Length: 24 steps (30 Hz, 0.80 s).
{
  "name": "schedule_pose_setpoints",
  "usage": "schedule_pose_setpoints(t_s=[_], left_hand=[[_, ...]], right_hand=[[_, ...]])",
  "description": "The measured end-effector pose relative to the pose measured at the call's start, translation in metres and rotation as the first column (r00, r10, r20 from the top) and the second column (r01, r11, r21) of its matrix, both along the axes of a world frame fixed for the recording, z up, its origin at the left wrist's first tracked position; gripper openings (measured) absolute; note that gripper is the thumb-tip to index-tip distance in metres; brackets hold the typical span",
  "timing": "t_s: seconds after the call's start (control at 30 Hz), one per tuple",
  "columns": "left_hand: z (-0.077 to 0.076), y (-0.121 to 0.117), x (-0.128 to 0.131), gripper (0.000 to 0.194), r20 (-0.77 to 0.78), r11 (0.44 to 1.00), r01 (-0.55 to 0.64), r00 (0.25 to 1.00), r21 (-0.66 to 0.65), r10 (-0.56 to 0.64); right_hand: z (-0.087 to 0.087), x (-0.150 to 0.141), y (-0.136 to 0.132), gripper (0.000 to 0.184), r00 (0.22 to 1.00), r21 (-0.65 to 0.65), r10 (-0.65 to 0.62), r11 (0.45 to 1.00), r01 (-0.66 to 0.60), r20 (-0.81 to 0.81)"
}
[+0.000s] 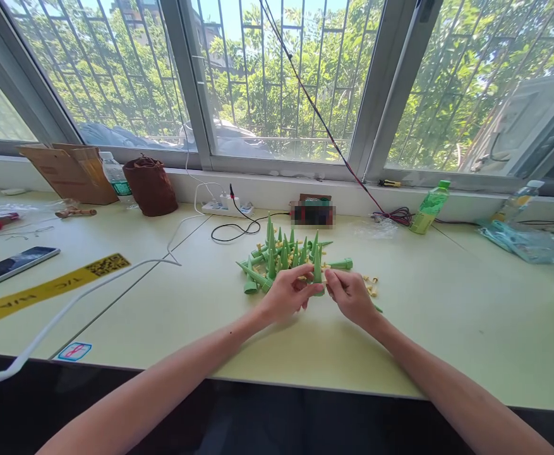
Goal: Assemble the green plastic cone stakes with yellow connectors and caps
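Observation:
My left hand (pixel 292 292) grips a green plastic watering spike (pixel 317 268) and holds it upright, point up, between thumb and fingers. My right hand (pixel 351 294) is closed in a pinch right beside that spike. At its fingertips a bit of yellow shows, seemingly a small yellow plastic piece, mostly hidden by the fingers. Behind both hands stands a cluster of green spikes (pixel 271 260), some upright and some lying on their sides. Small yellow plastic pieces (pixel 373 287) lie scattered among the spikes and to the right of my right hand.
A power strip (pixel 227 207) with white and black cables sits at the back of the table (pixel 447 316). A green-labelled bottle (pixel 431 207) stands at the back right, near a blue plastic bag (pixel 530 240). At left are a phone (pixel 14 266), a yellow tag (pixel 54 287) and a brown bag (pixel 150 186).

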<state>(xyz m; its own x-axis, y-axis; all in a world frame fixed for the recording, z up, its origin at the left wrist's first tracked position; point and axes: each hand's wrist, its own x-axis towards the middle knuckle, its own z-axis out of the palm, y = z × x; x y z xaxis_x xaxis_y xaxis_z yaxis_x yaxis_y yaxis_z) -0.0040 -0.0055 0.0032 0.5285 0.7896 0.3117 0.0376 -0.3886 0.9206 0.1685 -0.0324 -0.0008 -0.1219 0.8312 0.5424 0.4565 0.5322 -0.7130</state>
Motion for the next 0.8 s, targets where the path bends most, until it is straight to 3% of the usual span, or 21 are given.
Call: schedule_pose_setpoints(t_s=[0.17, 0.37, 0.53, 0.63, 0.73, 0.8], left_hand=[[-0.002, 0.001, 0.000, 0.025, -0.044, 0.958, -0.053, 0.997, 0.281, 0.068], [0.005, -0.003, 0.000, 0.028, -0.033, 0.929, -0.119, 0.990, 0.351, 0.139], [0.009, -0.006, 0.000, 0.032, 0.016, 0.989, -0.118, 0.993, 0.090, 0.117], [0.011, -0.005, 0.001, 0.045, 0.013, 0.995, -0.026, 1.000, -0.093, 0.027], [0.013, -0.006, 0.003, 0.061, 0.013, 0.943, 0.149, 0.988, -0.297, -0.152], [0.013, -0.006, 0.004, 0.061, 0.031, 0.902, 0.197, 0.979, -0.385, -0.200]], right_hand=[[-0.001, -0.002, 0.001, 0.053, 0.999, -0.047, -0.001, 0.999, -0.002, -0.054], [-0.005, -0.002, 0.004, 0.049, 0.985, -0.077, -0.040, 0.997, 0.028, -0.166], [-0.007, 0.002, 0.005, 0.046, 0.971, -0.054, -0.095, 0.995, 0.085, -0.219], [-0.007, 0.003, 0.004, 0.044, 0.978, -0.022, -0.092, 0.996, 0.089, -0.185], [-0.006, 0.002, 0.003, 0.044, 0.992, 0.003, -0.052, 0.999, 0.052, -0.116], [-0.004, 0.002, 0.002, 0.044, 0.995, 0.011, -0.020, 1.000, 0.021, -0.097]])
